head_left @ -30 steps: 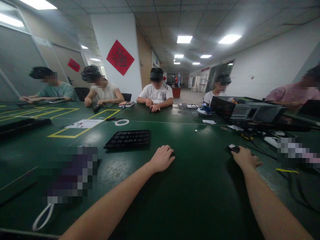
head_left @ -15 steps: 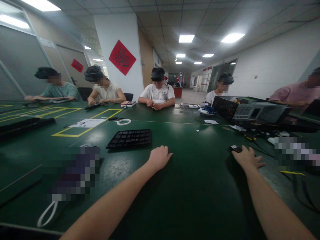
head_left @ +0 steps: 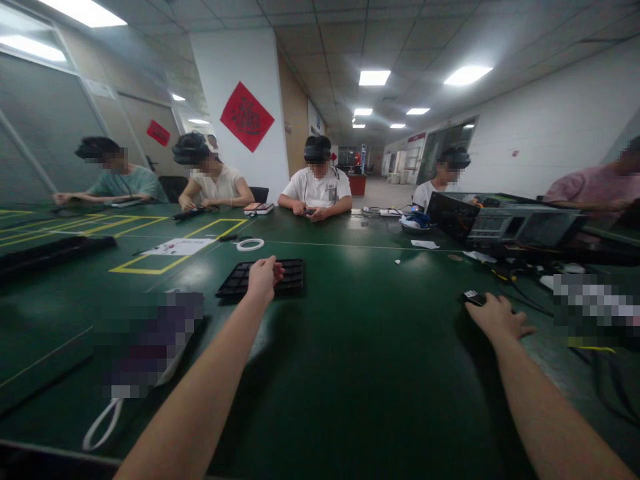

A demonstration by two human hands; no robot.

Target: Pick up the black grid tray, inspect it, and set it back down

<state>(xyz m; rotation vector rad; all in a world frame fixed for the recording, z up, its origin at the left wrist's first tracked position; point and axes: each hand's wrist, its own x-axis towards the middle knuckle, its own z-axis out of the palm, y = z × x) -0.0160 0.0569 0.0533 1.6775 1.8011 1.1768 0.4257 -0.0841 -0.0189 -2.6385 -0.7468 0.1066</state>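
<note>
My left hand hovers over a black tray divided into small compartments. Its fingers are curled in together; whatever may be between them is too small to make out. On the right, my right hand lies low at the table with its thumb side against a small black box-like piece that bears a white label. The hand covers part of that piece, and some fingers stick out to the right.
A blurred purple item with a white loop lies left on the green table. Beyond are a white ring and paper. An open computer case and cables stand right. Several people in headsets sit across.
My left hand has moved left, from the bare table to above the black tray, and its fingers have curled in. The right hand has stayed by the black piece.
</note>
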